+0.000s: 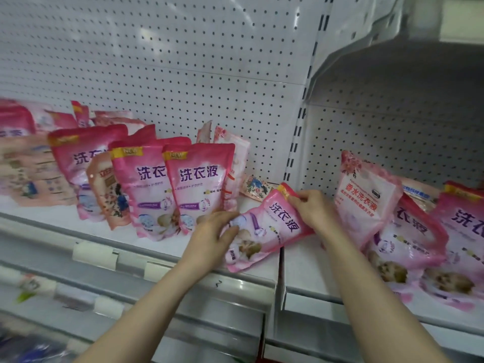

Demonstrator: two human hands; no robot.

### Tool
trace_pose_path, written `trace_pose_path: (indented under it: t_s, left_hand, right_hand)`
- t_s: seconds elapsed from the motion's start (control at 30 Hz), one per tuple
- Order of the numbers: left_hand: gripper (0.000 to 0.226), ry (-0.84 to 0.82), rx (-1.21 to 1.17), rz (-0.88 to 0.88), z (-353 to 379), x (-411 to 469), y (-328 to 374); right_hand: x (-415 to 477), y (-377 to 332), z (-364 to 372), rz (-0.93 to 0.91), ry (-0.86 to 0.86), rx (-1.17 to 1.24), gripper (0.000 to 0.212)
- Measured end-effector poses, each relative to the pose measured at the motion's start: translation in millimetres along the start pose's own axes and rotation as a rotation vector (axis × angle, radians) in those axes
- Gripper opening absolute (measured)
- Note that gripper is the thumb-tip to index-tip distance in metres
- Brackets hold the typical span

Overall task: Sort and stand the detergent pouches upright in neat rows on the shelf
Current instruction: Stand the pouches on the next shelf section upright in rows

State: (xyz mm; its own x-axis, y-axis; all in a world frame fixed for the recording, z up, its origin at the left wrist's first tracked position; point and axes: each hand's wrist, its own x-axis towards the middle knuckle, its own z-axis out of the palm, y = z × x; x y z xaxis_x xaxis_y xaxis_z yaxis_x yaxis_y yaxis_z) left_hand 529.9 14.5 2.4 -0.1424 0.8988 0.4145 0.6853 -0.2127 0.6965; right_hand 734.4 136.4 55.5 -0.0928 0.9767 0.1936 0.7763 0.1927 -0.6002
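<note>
A pink pouch [272, 226] is held in both hands near the front edge of the shelf [306, 265], where the two shelf parts meet. It is tilted, with its top end up and to the right. Its lower end is gripped by the left hand [212, 237], and its top corner is pinched by the right hand [313, 208]. Just to the left, two matching pouches [199, 189] are stood side by side. The step in hand seems to be standing this pouch up. Next, it would likely need to be turned straight and set on its bottom beside that pair, so the row looks even. Other pouches [408, 231] are leaned in a heap on the right, not yet sorted.
</note>
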Motion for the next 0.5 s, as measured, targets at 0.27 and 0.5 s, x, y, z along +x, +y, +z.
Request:
trace_pose_path:
  t_s: [0.27,0.5]
  left_hand:
    - [0.047,0.331,0.435,0.137,-24.4,-13.7,9.2]
    - [0.086,0.515,0.537,0.315,-59.8,23.9,37.9]
  right_hand:
    - [-14.0,-83.3,-47.1,-0.614,0.145,0.117,0.021]
    - [-8.4,-122.2,-23.6,-0.902,0.125,0.034,0.018]
